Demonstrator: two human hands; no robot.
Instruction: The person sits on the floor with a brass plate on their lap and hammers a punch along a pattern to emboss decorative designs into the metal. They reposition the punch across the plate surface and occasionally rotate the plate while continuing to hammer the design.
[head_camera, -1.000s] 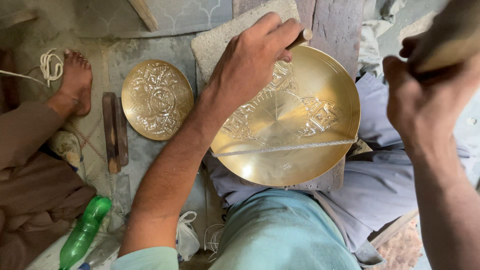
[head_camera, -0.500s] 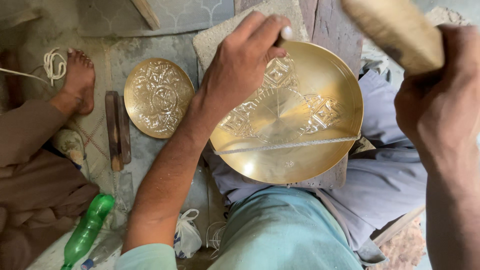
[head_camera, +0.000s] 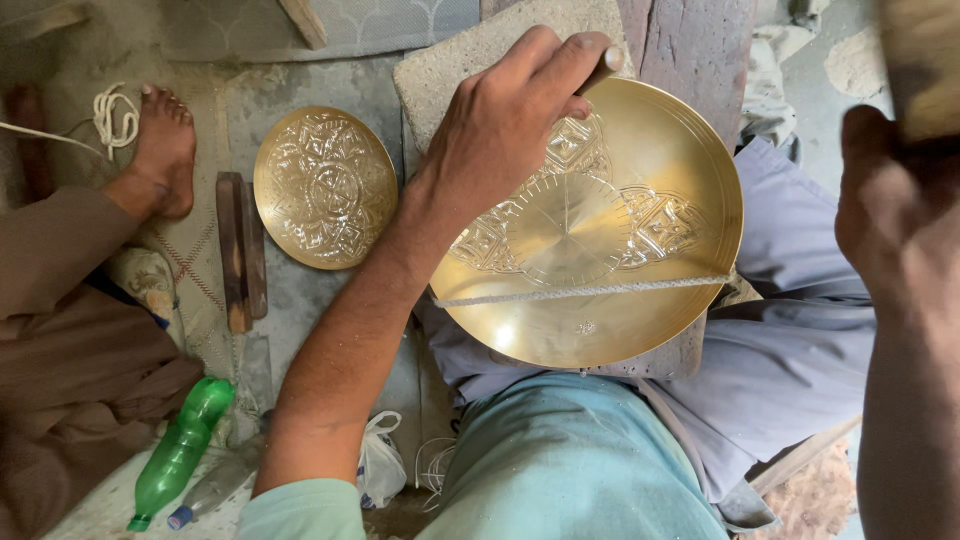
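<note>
Pinching a thin punch tool (head_camera: 603, 72) w/ left hand (head_camera: 505, 130), fingers clamped on it, tip set at upper rim of big brass dish (head_camera: 640, 320). Dish rests on worn block (head_camera: 690, 40) over person's lap, cord (head_camera: 585, 292) stretched across its lower half. Right hand (head_camera: 900, 230) raised at frame edge, fist closed on wooden mallet (head_camera: 925, 65), blurred. Smaller engraved plate (head_camera: 325, 187) lies on floor to the left, apart. Risk: an off-centre blow could skid the punch, scar the pattern or hit fingers; dish may shift if cord slackens.
</note>
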